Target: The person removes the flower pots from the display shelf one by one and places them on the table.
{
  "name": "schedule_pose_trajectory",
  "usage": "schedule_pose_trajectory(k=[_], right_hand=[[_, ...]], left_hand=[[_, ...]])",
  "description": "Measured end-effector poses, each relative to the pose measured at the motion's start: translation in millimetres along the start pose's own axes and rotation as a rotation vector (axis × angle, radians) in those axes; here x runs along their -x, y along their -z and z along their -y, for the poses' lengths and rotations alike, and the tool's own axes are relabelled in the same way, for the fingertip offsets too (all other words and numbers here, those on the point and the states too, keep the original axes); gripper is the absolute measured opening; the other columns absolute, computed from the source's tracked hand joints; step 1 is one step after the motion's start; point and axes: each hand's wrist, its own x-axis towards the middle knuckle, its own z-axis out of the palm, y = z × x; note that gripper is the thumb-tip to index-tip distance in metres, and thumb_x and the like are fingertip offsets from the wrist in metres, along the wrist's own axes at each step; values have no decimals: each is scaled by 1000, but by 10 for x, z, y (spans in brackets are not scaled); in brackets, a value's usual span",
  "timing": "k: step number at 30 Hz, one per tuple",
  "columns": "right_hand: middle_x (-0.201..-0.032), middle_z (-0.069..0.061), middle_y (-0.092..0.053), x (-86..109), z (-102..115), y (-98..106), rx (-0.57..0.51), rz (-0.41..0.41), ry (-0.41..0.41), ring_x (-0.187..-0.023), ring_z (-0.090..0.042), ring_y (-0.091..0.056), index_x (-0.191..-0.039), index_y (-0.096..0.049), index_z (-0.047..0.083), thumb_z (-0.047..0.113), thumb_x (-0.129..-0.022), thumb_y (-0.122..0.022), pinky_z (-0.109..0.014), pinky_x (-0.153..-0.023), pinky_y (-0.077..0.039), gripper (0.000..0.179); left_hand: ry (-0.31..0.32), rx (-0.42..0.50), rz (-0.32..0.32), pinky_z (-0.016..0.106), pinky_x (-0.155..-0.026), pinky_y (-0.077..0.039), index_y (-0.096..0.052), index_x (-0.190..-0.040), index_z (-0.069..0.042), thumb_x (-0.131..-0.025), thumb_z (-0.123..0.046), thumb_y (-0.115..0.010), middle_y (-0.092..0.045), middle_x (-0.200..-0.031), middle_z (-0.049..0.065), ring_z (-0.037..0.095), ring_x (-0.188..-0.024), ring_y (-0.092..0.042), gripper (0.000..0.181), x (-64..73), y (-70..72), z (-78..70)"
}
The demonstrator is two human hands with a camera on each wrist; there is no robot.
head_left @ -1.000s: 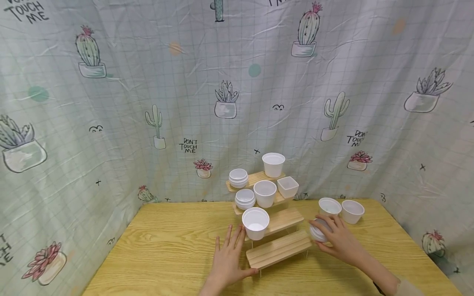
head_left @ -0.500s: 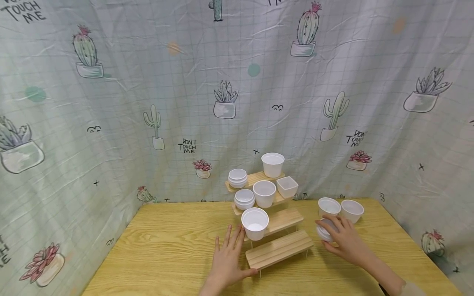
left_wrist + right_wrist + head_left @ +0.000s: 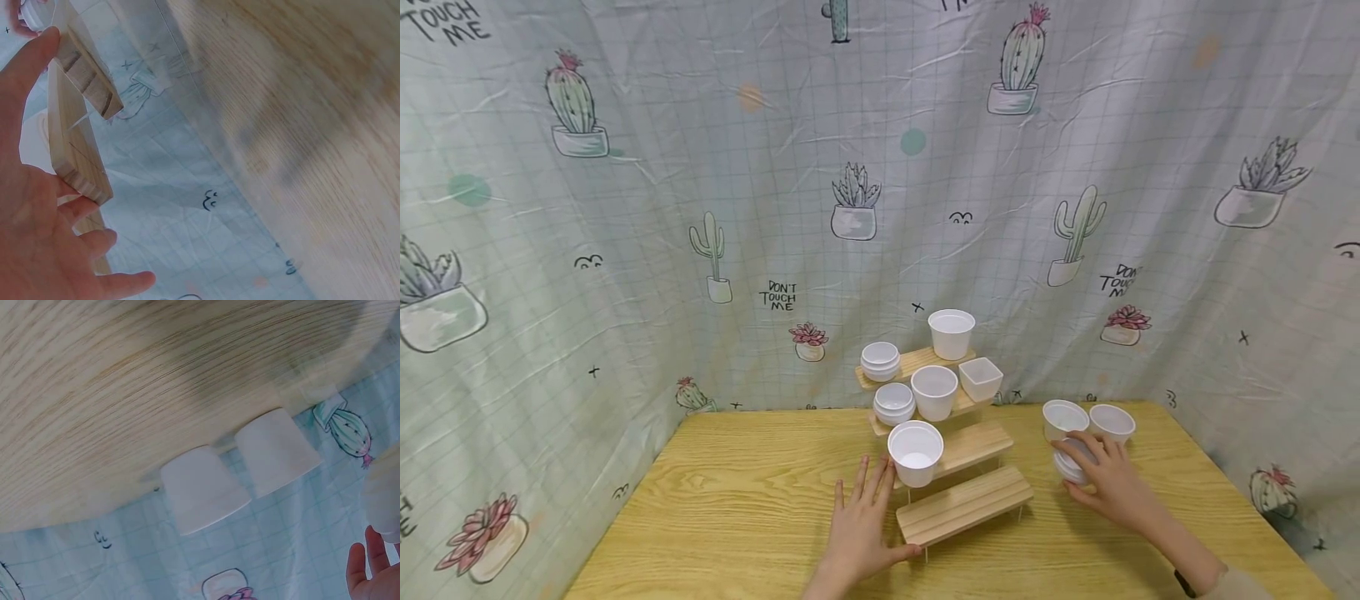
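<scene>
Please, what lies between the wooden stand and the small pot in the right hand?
In the head view, only bare tabletop shows between the wooden stand and the small pot.

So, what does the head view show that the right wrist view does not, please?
Only the head view: the left hand and the stepped wooden stand with its pots.
Only the right wrist view: the walls of the two table pots, uncovered from rim to base.
Both: those pots, the right hand, held pot, table and curtain.
</scene>
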Motion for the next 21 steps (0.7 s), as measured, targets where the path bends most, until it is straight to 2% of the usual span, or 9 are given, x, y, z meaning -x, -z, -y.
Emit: schedule_pose_trajectory(k=[5, 11, 21], right_hand=[[-104, -13, -55, 43, -91, 10, 44, 2, -9, -85, -30, -44, -109, -58, 13, 60, -87, -22, -43, -66, -34, 63], [-107, -15, -53, 119, -202, 19, 44, 21, -58, -84, -30, -43, -109, -58, 12, 62, -85, -21, -44, -63, -35, 68], [-105, -16, -51, 243, -404, 37, 85, 25, -110, -83, -35, -43, -106, -57, 11, 64, -83, -16, -44, -59, -32, 71]], left_hand=[[-1, -8, 3, 64, -100, -24, -22, -142, -13, -58, -73, -59, -21, -149, 3, 31, -137, -15, 110, -1, -4, 5], [2, -2, 6, 64, -100, -24, -22, -142, -13, -58, -73, -59, -20, -150, 2, 31, -137, -15, 110, -3, -13, 11], [1, 9, -2, 65, -99, -24, -22, -142, -13, -58, -72, -61, -22, -149, 4, 32, -137, -16, 110, -2, -6, 3]])
